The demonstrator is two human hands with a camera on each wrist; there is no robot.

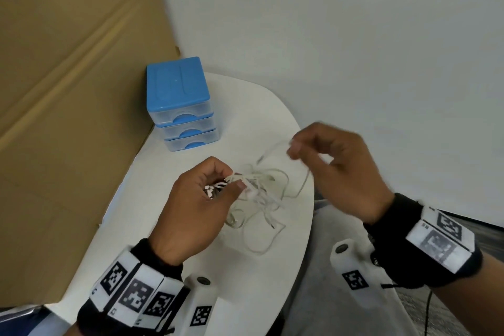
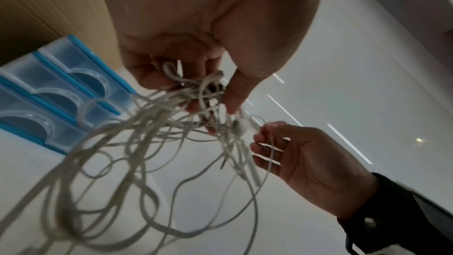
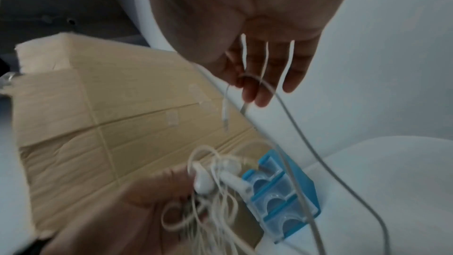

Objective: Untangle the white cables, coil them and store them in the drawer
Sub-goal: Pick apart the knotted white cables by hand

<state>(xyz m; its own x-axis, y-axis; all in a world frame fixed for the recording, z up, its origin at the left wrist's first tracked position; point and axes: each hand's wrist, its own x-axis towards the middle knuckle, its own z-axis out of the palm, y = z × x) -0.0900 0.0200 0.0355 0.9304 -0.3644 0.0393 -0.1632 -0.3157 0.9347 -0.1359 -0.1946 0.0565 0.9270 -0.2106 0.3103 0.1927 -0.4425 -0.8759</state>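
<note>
A tangle of thin white cables (image 1: pixel 261 199) hangs over the white table (image 1: pixel 207 240), its loops trailing down onto the tabletop. My left hand (image 1: pixel 223 185) grips the knotted bunch of cables (image 2: pixel 196 94) with plugs among them, fingers curled round it. My right hand (image 1: pixel 296 148) is raised to the right and pinches one cable strand (image 3: pixel 247 84) between thumb and fingers, its plug end dangling free (image 3: pixel 225 121). The blue three-drawer box (image 1: pixel 180 106) stands at the table's back left, all drawers closed.
A large brown cardboard sheet (image 1: pixel 68 90) leans along the table's left side, right behind the drawer box (image 3: pixel 282 197). A pale wall (image 1: pixel 354 35) rises behind. The table's rounded edge (image 1: pixel 311 199) runs under my right wrist, with grey floor beyond.
</note>
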